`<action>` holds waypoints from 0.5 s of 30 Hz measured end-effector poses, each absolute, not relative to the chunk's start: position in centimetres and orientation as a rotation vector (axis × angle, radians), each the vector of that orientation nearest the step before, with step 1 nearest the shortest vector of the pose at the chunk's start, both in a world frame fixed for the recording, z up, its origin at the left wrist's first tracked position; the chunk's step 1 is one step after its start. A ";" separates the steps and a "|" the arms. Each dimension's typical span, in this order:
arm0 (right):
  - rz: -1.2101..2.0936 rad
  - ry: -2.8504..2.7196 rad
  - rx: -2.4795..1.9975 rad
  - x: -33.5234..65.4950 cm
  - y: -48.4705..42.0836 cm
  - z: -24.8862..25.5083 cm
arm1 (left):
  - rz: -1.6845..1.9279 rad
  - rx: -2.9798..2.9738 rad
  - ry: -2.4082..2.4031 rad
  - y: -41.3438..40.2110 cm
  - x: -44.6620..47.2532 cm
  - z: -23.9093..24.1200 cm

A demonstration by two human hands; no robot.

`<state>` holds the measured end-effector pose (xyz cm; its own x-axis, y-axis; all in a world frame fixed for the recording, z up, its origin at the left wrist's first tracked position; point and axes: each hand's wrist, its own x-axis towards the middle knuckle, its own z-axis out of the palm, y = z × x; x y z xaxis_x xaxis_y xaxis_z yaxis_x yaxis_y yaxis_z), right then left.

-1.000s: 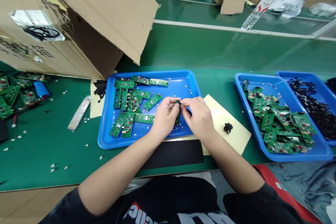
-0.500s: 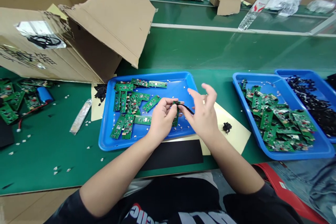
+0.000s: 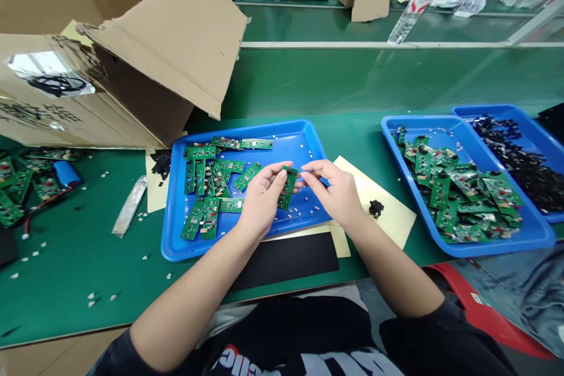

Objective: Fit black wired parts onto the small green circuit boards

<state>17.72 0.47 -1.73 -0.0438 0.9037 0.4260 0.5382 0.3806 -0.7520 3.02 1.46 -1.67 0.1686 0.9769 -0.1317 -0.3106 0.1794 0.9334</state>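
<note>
Over the near blue tray (image 3: 170,229), my left hand (image 3: 259,197) pinches a green circuit board (image 3: 288,188) between thumb and fingers, its component side tilted toward me. My right hand (image 3: 337,191) is closed in a pinch just right of the board's upper edge. What those fingertips hold is too small to make out. Several more circuit boards (image 3: 210,217) lie in the left half of the tray, and small white bits are scattered on its floor.
At right, a second blue tray (image 3: 392,129) holds piled boards; another beyond it holds black parts (image 3: 506,147). A cardboard box (image 3: 171,29) stands back left. Black sheet (image 3: 299,258) and cream paper (image 3: 396,226) lie nearby. A water bottle (image 3: 409,14) leans behind.
My right hand's spread fingers have drawn into a pinch beside the board. The board now shows more of its face, and the black strip seen at it is out of sight. The view has shifted slightly.
</note>
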 end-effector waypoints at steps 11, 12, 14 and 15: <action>0.209 -1.884 -1.117 18.8 1.3 -1.7 | 0.841 1.066 0.938 1.4 2.4 -1.0; 0.184 -1.902 -1.080 18.8 1.4 -1.8 | 0.810 1.079 0.937 1.4 2.3 -0.9; 0.152 -1.923 -1.014 18.8 1.5 -2.1 | 0.767 1.108 0.938 1.5 2.1 -0.9; 0.148 -1.933 -0.984 18.8 1.5 -2.2 | 0.756 1.116 0.936 1.4 2.1 -0.9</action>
<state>18.77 1.48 -2.22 -0.2461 0.6869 0.6838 0.5746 0.6715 -0.4678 2.06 1.44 -0.93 0.4251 0.8744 -0.2337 -0.0441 0.2779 0.9596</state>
